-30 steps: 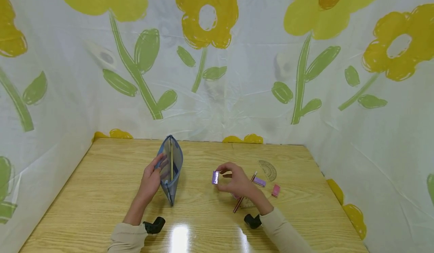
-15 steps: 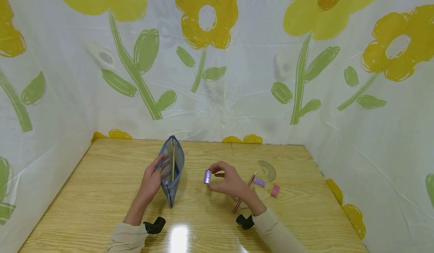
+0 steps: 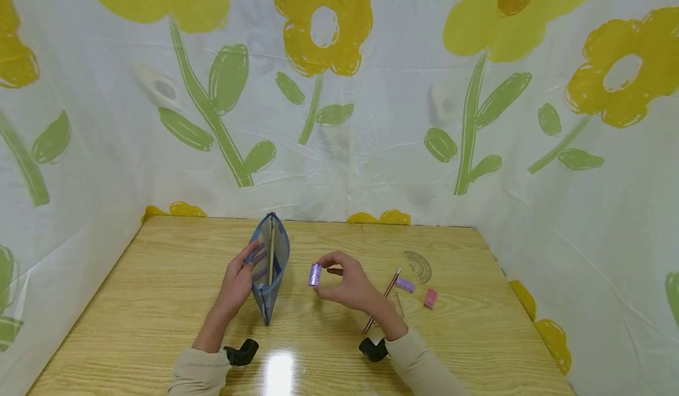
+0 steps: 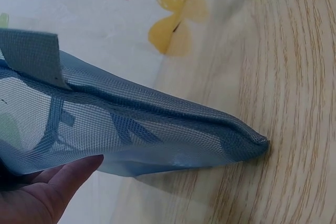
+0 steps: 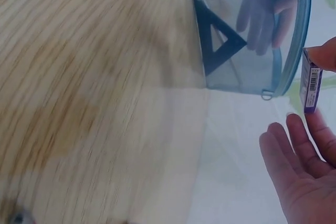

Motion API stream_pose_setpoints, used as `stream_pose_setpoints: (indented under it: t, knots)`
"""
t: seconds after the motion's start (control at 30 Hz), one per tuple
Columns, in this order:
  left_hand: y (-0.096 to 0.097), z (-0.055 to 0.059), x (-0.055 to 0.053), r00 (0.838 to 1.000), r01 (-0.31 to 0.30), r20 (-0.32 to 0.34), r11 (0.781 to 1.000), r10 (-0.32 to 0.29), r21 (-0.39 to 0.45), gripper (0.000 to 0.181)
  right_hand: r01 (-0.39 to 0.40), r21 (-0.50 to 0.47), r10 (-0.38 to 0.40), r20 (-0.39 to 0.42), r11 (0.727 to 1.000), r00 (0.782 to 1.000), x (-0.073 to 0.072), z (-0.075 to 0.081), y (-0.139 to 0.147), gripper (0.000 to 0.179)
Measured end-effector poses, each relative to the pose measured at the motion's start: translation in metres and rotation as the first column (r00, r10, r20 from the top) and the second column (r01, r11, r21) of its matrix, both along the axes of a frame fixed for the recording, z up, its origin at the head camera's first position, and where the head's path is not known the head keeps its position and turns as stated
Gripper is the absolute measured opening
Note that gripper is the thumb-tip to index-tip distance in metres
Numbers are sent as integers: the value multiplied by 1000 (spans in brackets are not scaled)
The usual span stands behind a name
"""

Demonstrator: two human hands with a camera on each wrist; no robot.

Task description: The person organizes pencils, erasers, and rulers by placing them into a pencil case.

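Note:
On the table's left part a blue mesh pencil pouch (image 3: 283, 254) stands with its zipped mouth spread apart. My left hand (image 3: 233, 284) grips its left side, fingers showing through the mesh. A long pencil (image 3: 272, 248) and, seen in the right wrist view, a blue set square (image 5: 206, 59) are inside. To the right of the pouch my right hand (image 3: 347, 281) pinches a small purple-sleeved eraser (image 3: 315, 275) between thumb and fingertips, above the table and apart from the pouch. A barcode shows on the eraser (image 5: 312, 85) in the right wrist view.
Right of my right hand lie a striped pencil (image 3: 391, 283), a purple eraser (image 3: 405, 284), a pink eraser (image 3: 431, 299) and a clear protractor (image 3: 419, 267). A transparent ruler (image 3: 398, 306) is partly hidden by my wrist. A flowered cloth (image 3: 392, 166) hangs behind the table.
My right hand has moved left toward the pouch, carrying the purple eraser. The pouch has shifted slightly right, with my left hand still gripping it.

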State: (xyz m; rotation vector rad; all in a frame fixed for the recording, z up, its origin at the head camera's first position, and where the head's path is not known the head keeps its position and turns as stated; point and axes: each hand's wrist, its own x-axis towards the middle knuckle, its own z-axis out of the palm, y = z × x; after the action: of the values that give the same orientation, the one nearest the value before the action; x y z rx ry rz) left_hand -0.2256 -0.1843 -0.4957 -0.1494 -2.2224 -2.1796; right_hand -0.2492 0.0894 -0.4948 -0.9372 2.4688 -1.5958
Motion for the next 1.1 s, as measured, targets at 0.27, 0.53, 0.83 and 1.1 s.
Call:
stream_pose_setpoints:
  t: [0.27,0.53,0.83,1.1]
  knots:
    - [0,0,1,1000,13,-12,1000,-14,-9,55,25,9,-25,-21,1000,999,1,9,-12,41]
    - [0,0,2,998,55,-10,998,-55,-8,54,15,8,-14,-63,1000,998,-3,21,-25,38]
    - [1,0,3,997,67,-23,998,-67,-7,54,24,50,-17,-127,998,992,-9,28,-35,40]
    - [4,-1,2,997,67,-23,998,-68,-11,54,11,97,6,-173,995,985,-21,39,-43,42]
